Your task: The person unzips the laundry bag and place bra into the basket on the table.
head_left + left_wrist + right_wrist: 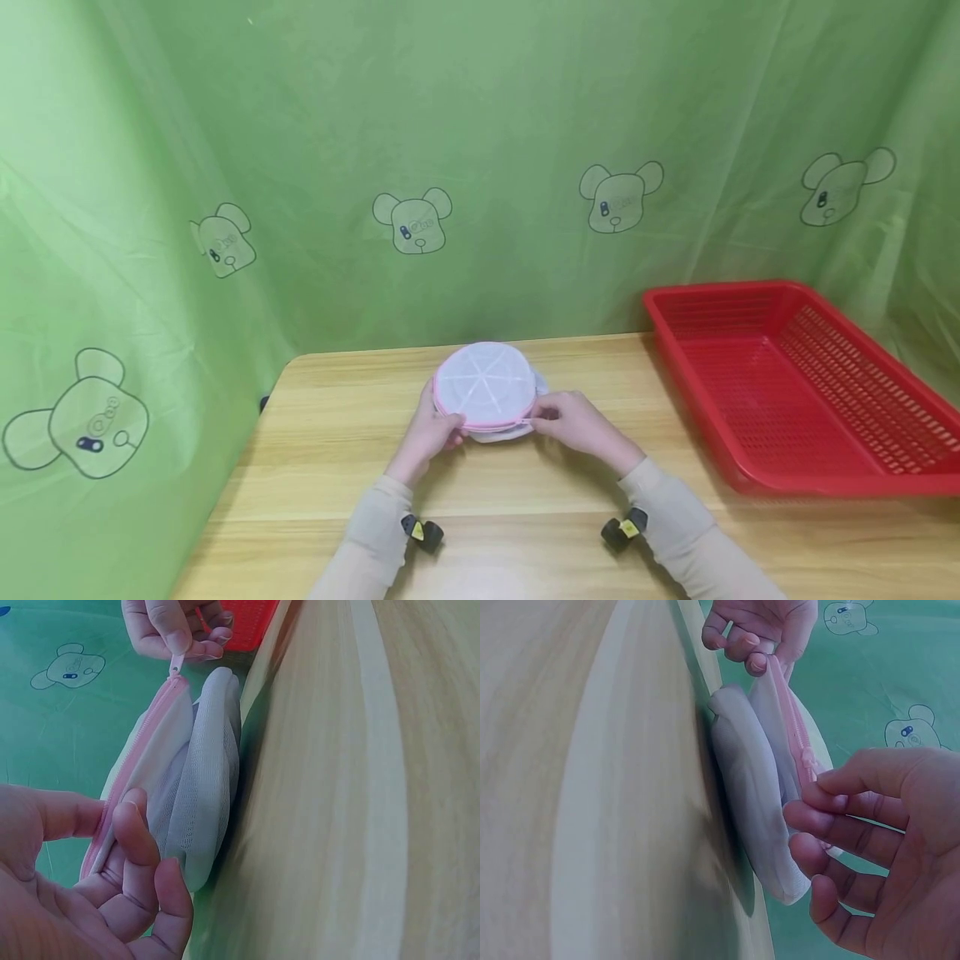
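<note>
While left grip pinches round mesh pouch, right grip pinches pinkish zipper pull.

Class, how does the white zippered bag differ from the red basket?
The white zippered bag is round and small; the red basket is larger and roughly rectangular. The bag has a pink zipper; the basket is open-topped. The left hand grips the bag, the right hand pinches its zip pull; neither touches the basket. Both are before the green curtain.
</note>
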`<state>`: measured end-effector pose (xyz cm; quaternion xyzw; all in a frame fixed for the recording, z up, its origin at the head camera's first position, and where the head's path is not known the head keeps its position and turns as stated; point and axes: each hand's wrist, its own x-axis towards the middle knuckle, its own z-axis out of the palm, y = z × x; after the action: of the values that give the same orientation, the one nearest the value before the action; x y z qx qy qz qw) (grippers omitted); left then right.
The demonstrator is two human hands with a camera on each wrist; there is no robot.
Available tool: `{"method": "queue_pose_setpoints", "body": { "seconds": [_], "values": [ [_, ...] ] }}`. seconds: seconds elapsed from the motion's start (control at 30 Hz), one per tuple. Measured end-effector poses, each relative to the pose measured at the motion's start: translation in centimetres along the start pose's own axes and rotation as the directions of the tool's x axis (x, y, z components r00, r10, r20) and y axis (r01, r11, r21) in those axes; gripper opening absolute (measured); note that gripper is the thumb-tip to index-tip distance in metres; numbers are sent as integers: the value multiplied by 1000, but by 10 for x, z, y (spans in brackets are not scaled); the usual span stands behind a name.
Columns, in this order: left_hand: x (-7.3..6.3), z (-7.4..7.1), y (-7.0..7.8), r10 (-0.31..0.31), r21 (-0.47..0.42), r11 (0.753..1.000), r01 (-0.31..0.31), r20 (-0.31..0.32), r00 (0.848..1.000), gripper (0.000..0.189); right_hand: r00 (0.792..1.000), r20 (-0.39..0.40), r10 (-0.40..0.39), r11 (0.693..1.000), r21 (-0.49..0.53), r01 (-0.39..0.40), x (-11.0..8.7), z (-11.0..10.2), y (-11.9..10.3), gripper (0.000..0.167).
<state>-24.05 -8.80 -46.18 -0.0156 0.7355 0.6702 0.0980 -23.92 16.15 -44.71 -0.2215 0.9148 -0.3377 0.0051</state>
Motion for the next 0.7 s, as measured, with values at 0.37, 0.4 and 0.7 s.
{"method": "queue_pose_setpoints", "body": {
  "seconds": [0.37, 0.4, 0.7],
  "values": [
    [1, 0, -2, 8, 5, 1000, -8, -15, 1000, 96, 1000, 2, 8, 1000, 8, -8, 0, -4, 1, 9],
    [0, 0, -1, 13, 8, 1000, -12, -15, 1000, 95, 1000, 2, 9, 1000, 7, -9, 0, -5, 1, 9],
    [1, -1, -1, 0, 16, 1000, 0, -20, 1000, 95, 1000, 5, 16, 1000, -7, -16, 0, -7, 2, 8]
  ]
}}
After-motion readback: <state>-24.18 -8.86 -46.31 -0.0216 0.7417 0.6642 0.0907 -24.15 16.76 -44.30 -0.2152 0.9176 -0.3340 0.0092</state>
